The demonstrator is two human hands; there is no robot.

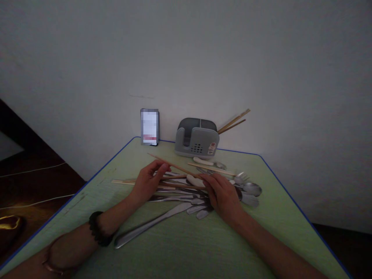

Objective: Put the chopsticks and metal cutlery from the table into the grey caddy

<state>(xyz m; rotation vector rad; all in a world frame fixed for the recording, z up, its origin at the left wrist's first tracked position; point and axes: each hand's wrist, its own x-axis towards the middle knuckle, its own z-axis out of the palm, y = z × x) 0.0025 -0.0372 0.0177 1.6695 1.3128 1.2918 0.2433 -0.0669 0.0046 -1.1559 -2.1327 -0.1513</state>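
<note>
A thin wooden chopstick (183, 169) slants across the middle of the table, its tip rising past my left fingers. My left hand (149, 180) is closed in a pinch on it, thumb against fingers. The chopstick's right end runs under the curled fingers of my right hand (223, 193), which is closed on it above the pile. Other chopsticks (181, 186) lie below and between my hands. Around them spread metal knives (154, 224), a spoon (252, 189) and a fork (240, 177). My right hand hides part of this pile.
A grey cutlery holder (200, 139) stands at the back of the green table (162, 255) by the wall. Several chopsticks (234, 124) stick out behind its right side. A lit phone (149, 127) leans against the wall. A pale-handled piece of cutlery (202, 161) lies before the holder.
</note>
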